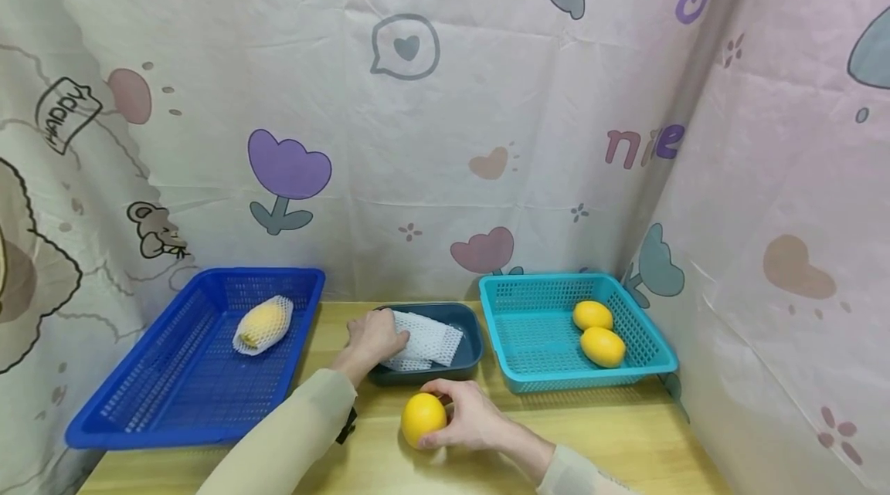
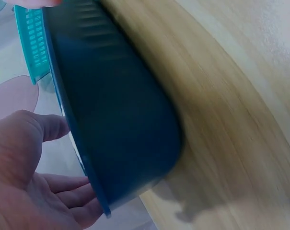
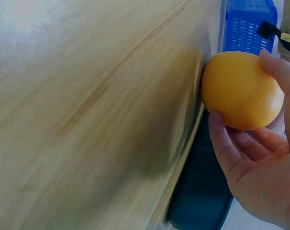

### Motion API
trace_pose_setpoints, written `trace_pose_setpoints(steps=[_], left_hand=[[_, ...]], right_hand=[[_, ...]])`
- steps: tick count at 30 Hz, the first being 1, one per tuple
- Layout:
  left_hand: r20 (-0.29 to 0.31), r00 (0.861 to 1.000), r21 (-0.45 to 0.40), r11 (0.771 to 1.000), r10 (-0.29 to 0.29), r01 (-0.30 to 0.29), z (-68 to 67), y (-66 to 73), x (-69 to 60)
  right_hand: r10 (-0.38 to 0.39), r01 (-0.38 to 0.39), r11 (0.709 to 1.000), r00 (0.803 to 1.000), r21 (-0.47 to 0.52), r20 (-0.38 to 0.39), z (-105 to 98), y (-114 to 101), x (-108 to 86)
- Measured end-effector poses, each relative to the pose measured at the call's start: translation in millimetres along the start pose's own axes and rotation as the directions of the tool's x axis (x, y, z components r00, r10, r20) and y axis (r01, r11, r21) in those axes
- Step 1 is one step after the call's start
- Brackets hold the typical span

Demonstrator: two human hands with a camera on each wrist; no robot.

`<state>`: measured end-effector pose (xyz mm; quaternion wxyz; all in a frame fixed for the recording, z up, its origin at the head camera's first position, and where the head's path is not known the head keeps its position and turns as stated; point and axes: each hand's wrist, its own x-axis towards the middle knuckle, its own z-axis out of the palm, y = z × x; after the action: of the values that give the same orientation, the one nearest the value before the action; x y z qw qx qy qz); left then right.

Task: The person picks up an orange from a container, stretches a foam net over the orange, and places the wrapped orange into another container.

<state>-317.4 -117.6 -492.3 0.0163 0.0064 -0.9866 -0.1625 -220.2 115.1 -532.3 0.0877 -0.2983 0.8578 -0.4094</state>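
Observation:
My right hand (image 1: pixel 470 415) grips a smooth, round yellow-orange fruit (image 1: pixel 422 419) at the tabletop, in front of the small dark teal tray (image 1: pixel 473 352). In the right wrist view, thumb and fingers hold this fruit (image 3: pixel 240 91) from opposite sides. My left hand (image 1: pixel 375 337) reaches over the left end of the tray, touching the white foam net sleeves (image 1: pixel 426 338) that lie in it. From the left wrist, the thumb and fingers (image 2: pixel 53 127) stand apart at the tray's rim (image 2: pixel 80 143), their tips partly hidden behind it.
At left stands a large blue basket (image 1: pixel 188 433) with one yellow fruit in a white foam net (image 1: pixel 264 323). A turquoise basket (image 1: pixel 535 333) at right holds two bare yellow fruits (image 1: pixel 602 347). A printed curtain (image 1: pixel 417 132) hangs behind the wooden table (image 1: pixel 591 433).

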Motion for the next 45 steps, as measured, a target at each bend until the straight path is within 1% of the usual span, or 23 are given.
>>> trace_pose_setpoints(steps=[3, 8, 14, 16, 21, 26, 30, 33, 36, 39, 43, 45], left_hand=[[-0.013, 1.000, -0.017, 1.000, -0.004, 0.003, 2.9, 0.4, 0.2], [-0.033, 0.999, -0.085, 0.996, -0.033, 0.030, 3.3, 0.1, -0.8], [-0.085, 0.993, -0.183, 0.981, -0.087, 0.070, -1.8, -6.4, -2.4], [-0.091, 0.991, -0.216, 0.973, -0.099, 0.078, -2.9, -8.9, -2.9], [-0.088, 0.987, -0.272, 0.957, -0.131, 0.103, -4.5, -12.2, -3.9], [-0.078, 0.986, -0.297, 0.947, -0.150, 0.121, -5.6, -14.5, -2.8], [-0.064, 0.986, -0.320, 0.939, -0.157, 0.129, -5.7, -16.1, -1.4], [-0.067, 0.986, -0.342, 0.932, -0.152, 0.120, -6.7, -16.1, -1.6], [-0.082, 0.987, -0.365, 0.925, -0.140, 0.101, -8.4, -15.2, -2.9], [-0.107, 0.987, -0.398, 0.915, -0.117, 0.065, -11.0, -14.3, -5.3], [-0.142, 0.987, -0.451, 0.892, -0.079, 0.007, -14.1, -13.1, -9.1], [-0.157, 0.985, -0.471, 0.882, -0.070, -0.012, -14.4, -12.8, -10.6]], right_hand=[[-0.001, 0.001, 1.000, 1.000, 0.008, 0.004, 1.5, 0.4, -0.7], [-0.005, 0.004, 1.000, 1.000, 0.030, 0.003, 3.0, -0.1, -0.9], [0.004, -0.005, 0.999, 1.000, 0.049, 0.008, 4.2, -1.7, -0.5], [0.009, -0.010, 0.999, 1.000, 0.049, 0.009, 4.5, -2.0, -0.6], [0.010, -0.010, 0.999, 1.000, 0.049, 0.004, 4.7, -2.3, -1.1], [0.014, -0.015, 0.998, 1.000, 0.064, 0.005, 4.4, -1.4, -0.3], [0.014, -0.015, 0.999, 1.000, 0.052, 0.004, 4.0, 0.0, -0.3], [0.010, -0.010, 0.999, 1.000, 0.043, 0.002, 3.9, 1.4, -0.1], [0.006, -0.006, 0.999, 1.000, 0.046, -0.003, 3.8, 2.5, 0.3], [0.006, -0.005, 0.998, 1.000, 0.057, -0.005, 3.7, 3.0, 0.5], [0.015, -0.015, 0.997, 1.000, 0.082, -0.003, 2.9, 2.5, -0.9], [0.022, -0.022, 0.995, 1.000, 0.097, 0.000, 2.3, 2.1, -1.9]])
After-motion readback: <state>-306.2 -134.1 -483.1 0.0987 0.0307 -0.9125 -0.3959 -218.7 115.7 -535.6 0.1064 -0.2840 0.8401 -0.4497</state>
